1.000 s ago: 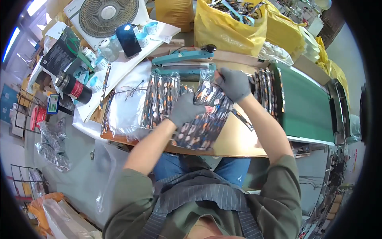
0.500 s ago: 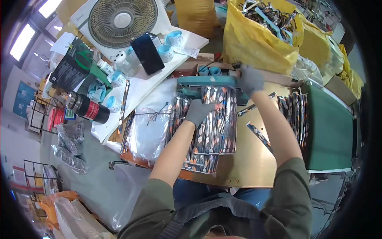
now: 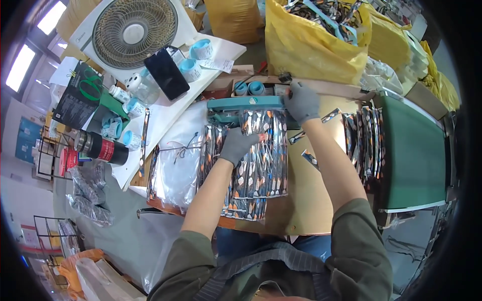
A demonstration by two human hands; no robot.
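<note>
My left hand (image 3: 238, 146), in a grey glove with a bare fingertip, grips the left side of a clear bag of slim patterned packets (image 3: 271, 165). The bag's far end lies at a teal bar-type heat sealer (image 3: 246, 103). My right hand (image 3: 303, 103), also gloved, is closed around the right end of the sealer's arm; its fingertips are partly hidden. Beneath the bag, more packets (image 3: 248, 209) stick out toward me. Loose packets (image 3: 310, 159) lie on the tan tabletop (image 3: 306, 210) to the right.
A row of packets (image 3: 364, 143) stands beside a green surface (image 3: 414, 150) at right. Clear bags (image 3: 175, 170) lie left. A white board holds a fan (image 3: 134, 32), phone (image 3: 166, 73), tape rolls (image 3: 190, 69) and thermos (image 3: 103, 146). Behind stands a yellow sack (image 3: 314, 50).
The whole view has shifted, so most things appear farther left. My right hand stays on the sealer arm's end, and my left hand stays on the bag.
</note>
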